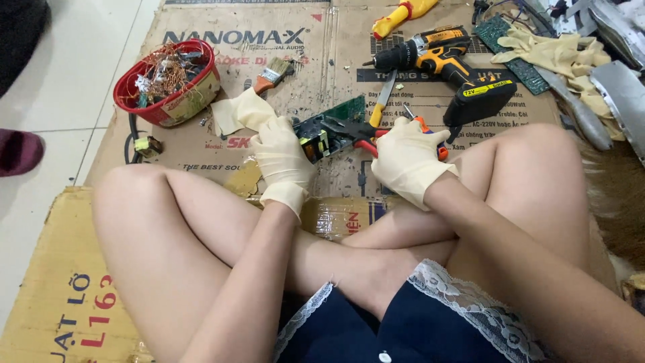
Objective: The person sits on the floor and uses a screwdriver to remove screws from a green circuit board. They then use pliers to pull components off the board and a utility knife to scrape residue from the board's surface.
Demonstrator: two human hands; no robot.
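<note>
My left hand (282,158), in a cream rubber glove, grips a green circuit board (332,124) with yellow and black parts on it. My right hand (406,158), gloved the same, is closed on the red handles of black-jawed pliers (349,128). The jaws touch the board's right side. Both hands hover over flattened cardboard (269,60), just past my crossed legs.
A red bowl (168,84) of copper wire scraps sits at the far left. A paintbrush (272,72), a yellow-and-black cordless drill (447,64), a yellow-handled screwdriver (402,15), spare gloves (557,57), another circuit board (497,33) and metal sheets (621,87) lie around.
</note>
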